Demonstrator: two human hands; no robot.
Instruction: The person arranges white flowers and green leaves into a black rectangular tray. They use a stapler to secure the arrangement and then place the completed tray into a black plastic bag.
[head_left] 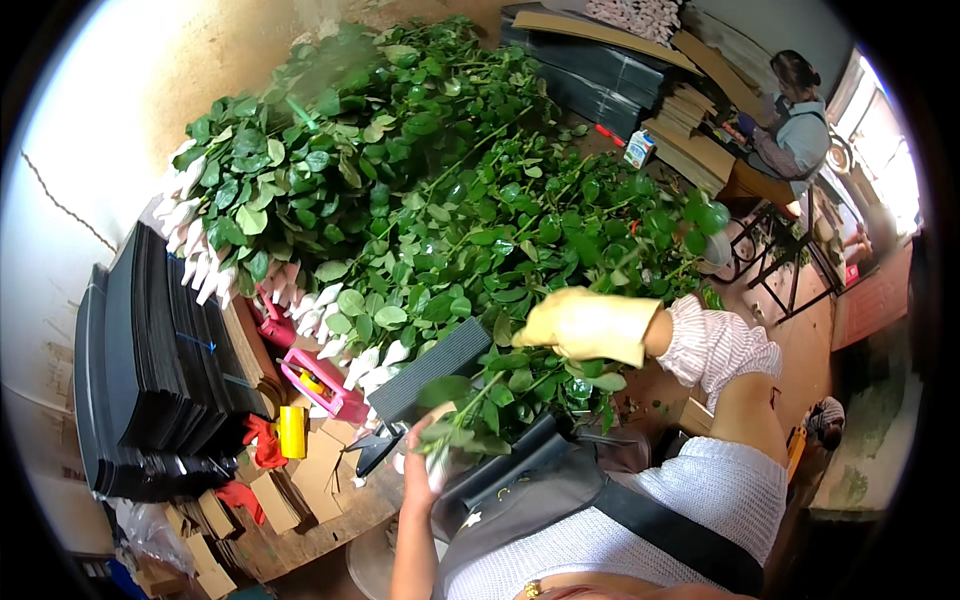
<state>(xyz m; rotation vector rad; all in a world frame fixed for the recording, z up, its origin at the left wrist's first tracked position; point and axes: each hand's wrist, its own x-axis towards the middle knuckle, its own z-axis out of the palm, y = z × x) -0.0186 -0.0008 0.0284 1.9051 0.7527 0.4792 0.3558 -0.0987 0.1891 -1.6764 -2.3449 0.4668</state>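
My bare left hand [418, 465] is closed around a leafy rose stem [490, 405], at the end where a white-wrapped tip shows by the palm. My right hand [585, 325], in a pale yellow glove, is over the leaves of that stem; its fingers are partly hidden and I cannot tell what they grip. Beyond both hands spreads a large heap of leafy green stems [430, 190], with white-wrapped heads [200, 270] along its left side. A grey corrugated sheet [430, 370] lies between my left hand and the heap. Dark-bladed scissors [375, 452] are just left of my left hand.
Stacked black sheets [150, 350] stand at the left. Nearby are a pink tape dispenser [325, 388], a yellow roll [292, 432], red cloth [262, 443] and cardboard pieces [275, 500]. At the back right, a person [795, 130] is beside cardboard stacks [690, 155] and a small carton [639, 149].
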